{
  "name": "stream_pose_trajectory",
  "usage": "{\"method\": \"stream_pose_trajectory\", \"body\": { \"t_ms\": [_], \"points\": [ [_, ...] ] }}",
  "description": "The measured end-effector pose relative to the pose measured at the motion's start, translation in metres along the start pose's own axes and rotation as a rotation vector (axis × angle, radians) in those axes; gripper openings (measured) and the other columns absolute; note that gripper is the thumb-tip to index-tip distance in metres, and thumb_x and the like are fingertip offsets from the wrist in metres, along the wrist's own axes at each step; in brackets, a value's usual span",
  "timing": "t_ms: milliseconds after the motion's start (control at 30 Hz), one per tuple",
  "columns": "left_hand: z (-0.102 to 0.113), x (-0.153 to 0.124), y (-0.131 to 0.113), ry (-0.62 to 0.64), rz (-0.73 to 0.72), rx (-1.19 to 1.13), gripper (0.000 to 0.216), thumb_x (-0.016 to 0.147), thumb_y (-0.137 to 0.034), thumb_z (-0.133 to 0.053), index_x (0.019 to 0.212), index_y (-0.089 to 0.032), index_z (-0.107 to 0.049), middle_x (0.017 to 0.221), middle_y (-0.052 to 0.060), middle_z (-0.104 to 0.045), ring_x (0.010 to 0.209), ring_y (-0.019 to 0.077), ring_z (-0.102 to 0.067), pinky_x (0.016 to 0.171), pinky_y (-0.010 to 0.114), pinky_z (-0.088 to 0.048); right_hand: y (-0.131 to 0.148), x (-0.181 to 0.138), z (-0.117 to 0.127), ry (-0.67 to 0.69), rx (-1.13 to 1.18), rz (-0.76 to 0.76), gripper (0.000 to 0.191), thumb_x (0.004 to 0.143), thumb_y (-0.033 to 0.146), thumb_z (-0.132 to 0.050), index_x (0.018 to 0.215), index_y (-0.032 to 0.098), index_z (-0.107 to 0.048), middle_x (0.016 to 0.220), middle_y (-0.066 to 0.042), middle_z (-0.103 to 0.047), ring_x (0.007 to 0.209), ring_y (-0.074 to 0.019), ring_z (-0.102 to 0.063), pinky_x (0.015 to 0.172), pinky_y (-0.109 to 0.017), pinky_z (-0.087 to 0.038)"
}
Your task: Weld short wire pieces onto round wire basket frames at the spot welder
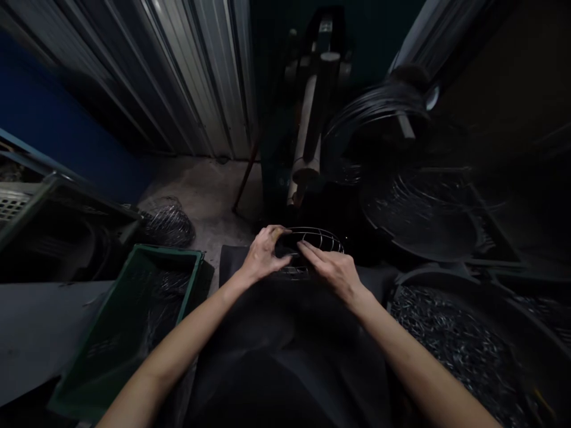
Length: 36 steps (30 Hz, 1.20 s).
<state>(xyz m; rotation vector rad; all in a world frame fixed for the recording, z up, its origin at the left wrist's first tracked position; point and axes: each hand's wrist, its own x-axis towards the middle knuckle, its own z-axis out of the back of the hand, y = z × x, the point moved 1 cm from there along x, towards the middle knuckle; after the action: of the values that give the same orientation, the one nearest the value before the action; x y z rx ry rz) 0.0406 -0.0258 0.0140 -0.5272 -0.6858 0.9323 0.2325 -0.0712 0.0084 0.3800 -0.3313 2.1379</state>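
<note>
A round wire grille [319,239] made of thin curved rods lies on a dark work surface [285,321] just in front of me. My left hand [263,255] curls over the grille's left rim, fingers closed on the wire. My right hand [332,267] rests on the grille's near side with fingers stretched forward and pressed on the rods. Behind the grille stands a dark machine with a pale upright cylinder [307,131].
A green plastic crate [134,321] holding wire parts sits at my left. A bundle of wire pieces [167,223] lies on the concrete floor. Round trays of small metal parts [455,345] and stacked wire rings [379,113] fill the right. Corrugated metal wall behind.
</note>
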Motion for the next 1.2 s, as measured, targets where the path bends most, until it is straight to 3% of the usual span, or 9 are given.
{"method": "stream_pose_trajectory", "body": {
  "t_ms": [133,333,700,1200],
  "points": [
    [0.005,0.007,0.0,-0.005,0.033,-0.053,0.047,0.066,-0.017,-0.07,0.11,-0.02,-0.053,0.109,0.006,-0.059,0.102,0.0234,-0.058,0.089,0.038,-0.05,-0.004,0.004,0.002,-0.162,-0.071,0.073,0.041,0.087,0.004,-0.046,0.12,0.02,-0.062,0.119,-0.004,-0.066,0.056,-0.0074,-0.057,0.056,-0.022,-0.042],
    [0.005,0.011,0.007,-0.044,-0.038,-0.059,0.048,0.066,-0.014,-0.07,0.11,-0.021,-0.053,0.112,0.007,-0.058,0.105,0.0237,-0.056,0.092,0.039,-0.049,-0.004,0.011,0.007,-0.28,-0.064,0.117,0.032,0.088,0.006,-0.05,0.114,0.017,-0.066,0.116,-0.004,-0.067,0.056,-0.006,-0.055,0.057,-0.022,-0.04],
    [0.007,0.021,0.019,-0.131,-0.106,-0.041,0.05,0.065,-0.015,-0.072,0.11,-0.021,-0.052,0.111,0.008,-0.057,0.106,0.0246,-0.057,0.091,0.041,-0.049,-0.019,0.025,-0.005,-0.314,0.011,0.159,0.031,0.088,0.006,-0.05,0.11,0.02,-0.067,0.114,-0.003,-0.069,0.064,-0.0061,-0.061,0.063,-0.021,-0.043],
    [0.003,0.043,0.045,-0.192,-0.136,0.02,0.049,0.065,-0.012,-0.071,0.109,-0.021,-0.053,0.112,0.008,-0.056,0.105,0.0236,-0.057,0.09,0.04,-0.049,-0.034,0.044,-0.03,-0.386,-0.092,0.204,0.03,0.086,0.005,-0.052,0.109,0.018,-0.068,0.112,-0.005,-0.069,0.062,-0.0069,-0.059,0.061,-0.022,-0.04]
  ]
}}
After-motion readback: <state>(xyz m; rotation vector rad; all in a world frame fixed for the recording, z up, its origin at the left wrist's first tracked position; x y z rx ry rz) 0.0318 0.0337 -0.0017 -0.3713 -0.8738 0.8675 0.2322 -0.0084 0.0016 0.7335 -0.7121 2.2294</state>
